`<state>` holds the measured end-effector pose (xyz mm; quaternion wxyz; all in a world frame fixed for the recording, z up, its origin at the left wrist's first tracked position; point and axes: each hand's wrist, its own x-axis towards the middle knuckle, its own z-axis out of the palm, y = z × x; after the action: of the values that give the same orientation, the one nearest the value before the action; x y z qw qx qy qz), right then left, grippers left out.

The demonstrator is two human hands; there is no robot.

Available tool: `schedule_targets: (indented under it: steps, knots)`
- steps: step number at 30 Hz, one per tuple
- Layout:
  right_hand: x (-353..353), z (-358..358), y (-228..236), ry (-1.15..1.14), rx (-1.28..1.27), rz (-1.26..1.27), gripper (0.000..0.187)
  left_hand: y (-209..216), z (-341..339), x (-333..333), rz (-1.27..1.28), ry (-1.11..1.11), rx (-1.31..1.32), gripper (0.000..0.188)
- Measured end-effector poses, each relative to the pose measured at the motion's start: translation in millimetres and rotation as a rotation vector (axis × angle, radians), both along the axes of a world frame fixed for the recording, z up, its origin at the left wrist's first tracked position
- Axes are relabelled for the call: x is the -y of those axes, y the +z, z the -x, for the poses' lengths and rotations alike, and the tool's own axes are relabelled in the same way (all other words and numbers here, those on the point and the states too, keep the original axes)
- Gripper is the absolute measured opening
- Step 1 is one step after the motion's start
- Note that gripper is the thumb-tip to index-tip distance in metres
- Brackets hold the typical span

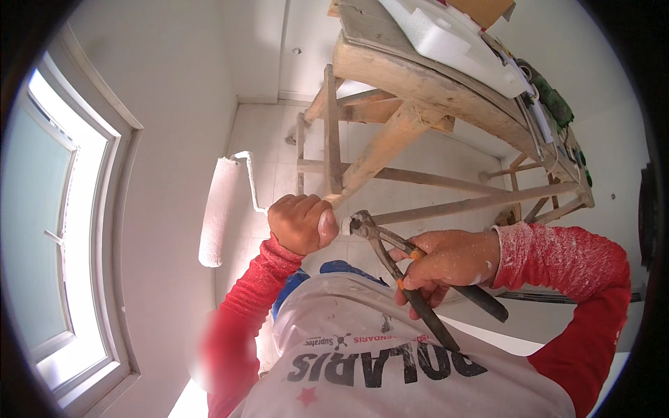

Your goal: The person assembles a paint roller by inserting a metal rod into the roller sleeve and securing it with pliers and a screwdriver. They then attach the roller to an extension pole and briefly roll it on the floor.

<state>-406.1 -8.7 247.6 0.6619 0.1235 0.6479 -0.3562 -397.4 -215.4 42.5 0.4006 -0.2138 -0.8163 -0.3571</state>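
Note:
My left hand (300, 221) is closed in a fist around the handle of a paint roller (218, 212). The roller's pale, paint-coated sleeve points away to the left on its bent wire frame. My right hand (449, 259) grips a pair of pincers (381, 252) with dark handles and orange bands. Their handles are spread apart, and the metal jaws sit close by the handle end that pokes out of my left fist. Whether the jaws touch that end, I cannot tell. White dust or paint specks cover my right hand and red sleeve.
Ahead and to the right stands a rough wooden work table (404, 73) with braced legs. White foam packing (460, 45), a green cloth-like item (550, 97) and several tools lie on top. A window (59, 230) is in the left wall; pale floor tiles (261, 136) run below.

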Motion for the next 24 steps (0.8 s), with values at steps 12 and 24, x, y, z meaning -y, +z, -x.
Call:
schedule_targets:
  steps: [12,24]
  knots:
    - [25,-8,-17,0.217,-0.126,0.017,0.068,-6,6,23,-0.055,0.017,0.016,0.017]
    - [31,-17,-5,0.082,-0.066,-0.062,0.064,0,1,22,-0.040,-0.043,0.050,0.021]
